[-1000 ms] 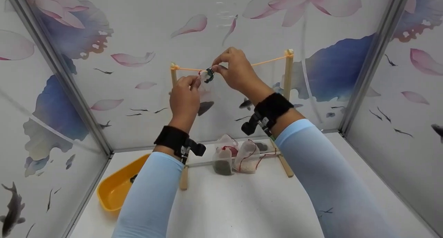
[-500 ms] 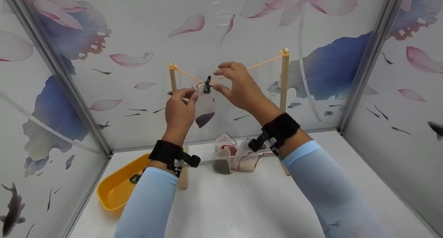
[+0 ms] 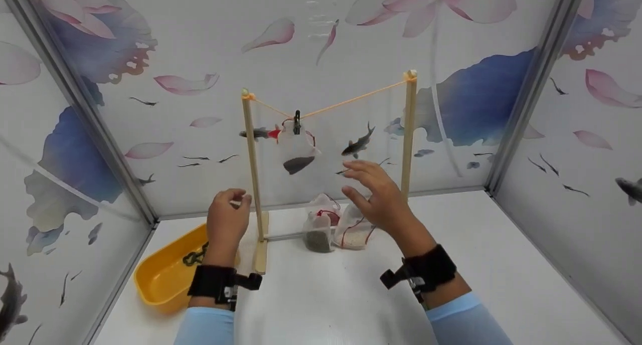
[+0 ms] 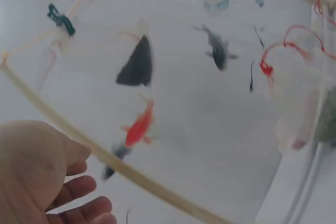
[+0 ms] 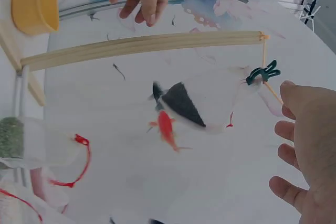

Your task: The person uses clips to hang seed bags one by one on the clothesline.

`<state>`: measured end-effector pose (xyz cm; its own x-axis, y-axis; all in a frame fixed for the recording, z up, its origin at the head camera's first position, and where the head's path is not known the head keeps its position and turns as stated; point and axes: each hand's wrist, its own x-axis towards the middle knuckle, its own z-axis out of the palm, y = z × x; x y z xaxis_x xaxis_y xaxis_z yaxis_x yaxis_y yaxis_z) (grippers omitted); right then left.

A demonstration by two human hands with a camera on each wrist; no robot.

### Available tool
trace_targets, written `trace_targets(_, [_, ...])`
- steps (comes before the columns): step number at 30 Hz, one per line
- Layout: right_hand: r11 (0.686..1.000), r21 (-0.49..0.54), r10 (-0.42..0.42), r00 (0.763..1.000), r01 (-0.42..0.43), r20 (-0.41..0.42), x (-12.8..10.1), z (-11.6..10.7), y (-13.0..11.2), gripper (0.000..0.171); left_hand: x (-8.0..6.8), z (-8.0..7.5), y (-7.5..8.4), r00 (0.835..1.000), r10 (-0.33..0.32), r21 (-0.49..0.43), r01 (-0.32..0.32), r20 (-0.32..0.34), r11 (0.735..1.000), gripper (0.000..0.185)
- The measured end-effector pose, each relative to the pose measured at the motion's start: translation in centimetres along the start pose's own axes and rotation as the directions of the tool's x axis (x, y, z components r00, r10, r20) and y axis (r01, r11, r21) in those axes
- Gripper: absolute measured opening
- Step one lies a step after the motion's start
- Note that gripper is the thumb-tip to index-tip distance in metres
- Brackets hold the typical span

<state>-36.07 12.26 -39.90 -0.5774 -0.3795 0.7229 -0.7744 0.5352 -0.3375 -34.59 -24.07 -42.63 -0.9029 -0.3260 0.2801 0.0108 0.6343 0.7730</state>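
Head view: the mesh bag (image 3: 296, 147) hangs from the orange cord (image 3: 351, 100) by the dark clip (image 3: 297, 124), nearer the cord's left end. Our left hand (image 3: 228, 222), loosely curled and empty, is near the yellow tray (image 3: 160, 272) toward the desk's (image 3: 321, 295) left edge; our right hand (image 3: 378, 199) is spread, empty.

Left wrist view: we should confirm the clip pinches bag and cord together; blur prevents verification.

Right wrist view: we should keep both hands clear, letting the bag settle.

A green clip (image 5: 262, 72) holds a bag (image 5: 184, 103) on orange cord (image 5: 264, 51).
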Motion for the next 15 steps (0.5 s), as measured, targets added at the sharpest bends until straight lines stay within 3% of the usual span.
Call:
trace_targets(4, [1.000,-0.005,-0.014,0.996,0.014,0.086,-3.3,1.9,-0.4,0.044,-0.1,-1.0,-4.3,0.988,-0.120,0.125,0.107,0.098,0.986,0.047])
trace_targets(8, [1.000,-0.014,-0.018,0.978,0.021,0.206,-5.5,3.9,-1.4,0.054,-0.1,-2.0,-7.6,0.963,-0.177,0.240,0.127,0.201,0.963,0.055])
trace_targets(10, [1.000,-0.019,-0.017,0.955,0.023,0.296,-6.3,4.8,-2.1,0.060,-0.1,-2.3,-9.0,0.950,-0.203,0.271,0.136,0.237,0.953,0.055])
trace_targets(15, [1.000,0.013,-0.019,0.868,0.014,0.495,-7.5,6.6,-4.1,0.072,-0.5,-4.0,-11.5,0.922,-0.263,0.302,0.175,0.282,0.937,0.037])
